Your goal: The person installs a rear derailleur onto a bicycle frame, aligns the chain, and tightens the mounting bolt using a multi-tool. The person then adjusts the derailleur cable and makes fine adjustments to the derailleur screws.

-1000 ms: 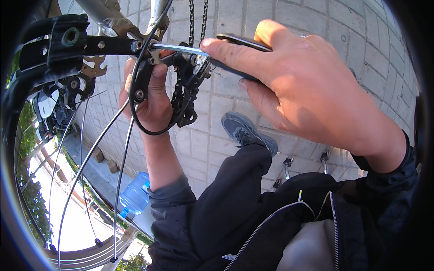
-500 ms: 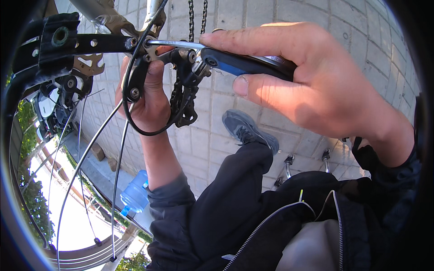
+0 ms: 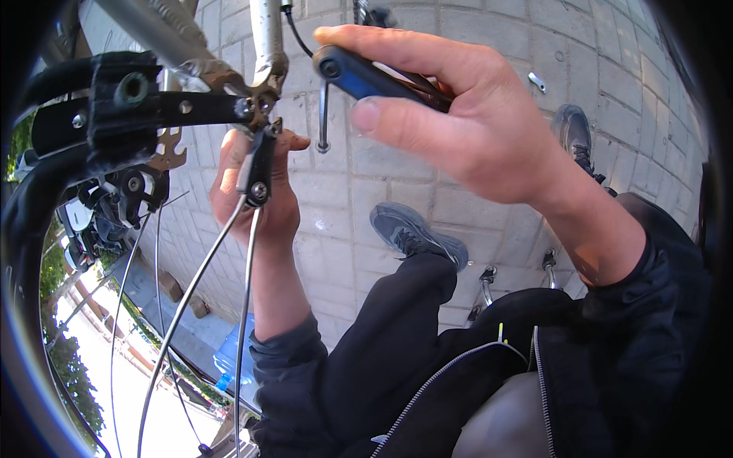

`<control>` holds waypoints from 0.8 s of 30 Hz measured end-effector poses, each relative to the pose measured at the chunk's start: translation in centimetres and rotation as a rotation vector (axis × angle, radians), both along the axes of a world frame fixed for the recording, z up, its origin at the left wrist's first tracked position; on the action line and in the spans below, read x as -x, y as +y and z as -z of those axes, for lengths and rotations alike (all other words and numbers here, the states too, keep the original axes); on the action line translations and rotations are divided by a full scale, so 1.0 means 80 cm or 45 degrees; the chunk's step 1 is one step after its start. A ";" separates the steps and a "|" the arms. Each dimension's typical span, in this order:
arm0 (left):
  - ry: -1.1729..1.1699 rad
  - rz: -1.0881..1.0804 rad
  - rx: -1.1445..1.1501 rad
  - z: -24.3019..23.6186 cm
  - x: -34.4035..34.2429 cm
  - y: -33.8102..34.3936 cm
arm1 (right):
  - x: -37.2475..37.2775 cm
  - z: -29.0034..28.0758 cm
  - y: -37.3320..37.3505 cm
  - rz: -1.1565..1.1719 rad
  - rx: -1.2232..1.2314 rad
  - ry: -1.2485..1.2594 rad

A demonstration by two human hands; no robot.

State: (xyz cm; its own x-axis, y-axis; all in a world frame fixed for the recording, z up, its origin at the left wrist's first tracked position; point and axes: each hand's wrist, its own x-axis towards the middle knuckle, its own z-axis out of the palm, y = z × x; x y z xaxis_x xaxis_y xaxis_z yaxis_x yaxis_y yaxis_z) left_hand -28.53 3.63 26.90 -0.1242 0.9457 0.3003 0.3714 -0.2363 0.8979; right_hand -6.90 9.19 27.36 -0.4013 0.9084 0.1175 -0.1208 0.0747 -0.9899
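My right hand (image 3: 473, 122) grips a black-and-blue folding multi-tool (image 3: 351, 72), one hex key (image 3: 324, 122) hanging down from it, free of the bolts. My left hand (image 3: 256, 214) is curled behind a short black bracket (image 3: 252, 164) at the frame's silver dropout (image 3: 263, 99), its grip partly hidden. Above the bracket, a long black stay (image 3: 198, 108) joins the dropout. A black cable (image 3: 298, 34) hangs near the tool. A dark part with chain (image 3: 370, 15) shows at the top edge, mostly behind my right hand.
Wheel spokes (image 3: 187, 301) run down the left side, near another bike's black parts (image 3: 134, 191). A blue water jug (image 3: 233, 355) stands low left. My shoes (image 3: 412, 233) are on paving (image 3: 366, 175). Small metal legs (image 3: 489, 282) show by my lap; a small silver object (image 3: 537, 80) lies right.
My right hand has pulled the hex key off the dropout bolt and moved up, the key now pointing down. The derailleur has left the dropout's side, and my right foot has come into view.
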 end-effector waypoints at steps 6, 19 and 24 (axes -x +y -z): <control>0.332 -0.002 -0.153 -0.006 -0.014 0.002 | -0.055 0.014 -0.014 0.002 1.000 0.457; 0.252 -0.169 -0.054 -0.010 -0.021 -0.008 | -0.047 0.083 -0.080 -0.087 2.140 1.212; 0.231 -0.275 -0.029 -0.015 -0.023 -0.014 | -0.049 0.088 -0.098 -0.263 2.253 1.518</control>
